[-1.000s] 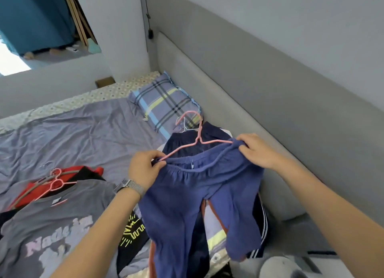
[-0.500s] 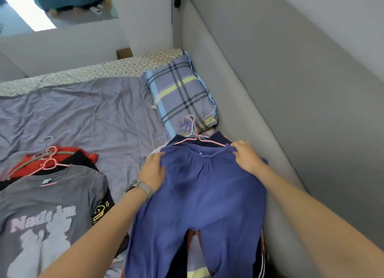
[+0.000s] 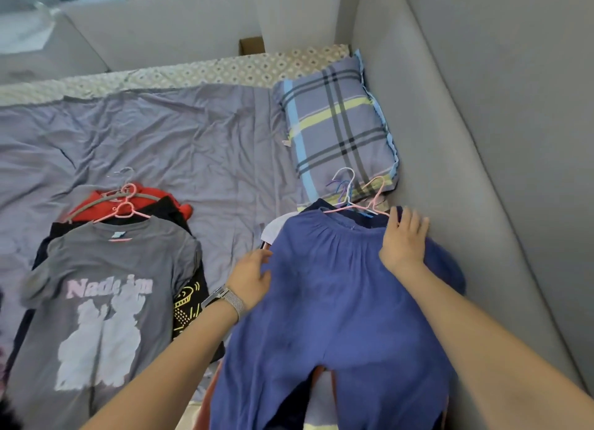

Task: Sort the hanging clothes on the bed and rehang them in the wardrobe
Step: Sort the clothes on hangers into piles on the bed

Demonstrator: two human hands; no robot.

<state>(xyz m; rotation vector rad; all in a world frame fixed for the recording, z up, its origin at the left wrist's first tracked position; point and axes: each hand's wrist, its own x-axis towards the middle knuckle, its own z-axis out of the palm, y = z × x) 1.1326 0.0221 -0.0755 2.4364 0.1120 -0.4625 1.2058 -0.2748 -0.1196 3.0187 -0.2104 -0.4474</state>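
Clothes on hangers lie in two piles on the bed sheet [image 3: 180,147]. At the left, a grey printed T-shirt [image 3: 103,288] tops a red garment [image 3: 96,204]. The left hand [image 3: 252,277], fingers relaxed, touches the left edge of the blue trousers [image 3: 328,307] on the right pile. The right hand [image 3: 403,240] lies flat, fingers straight, on their waistband, near the pink hanger [image 3: 374,201] and plaid pillow [image 3: 337,124].
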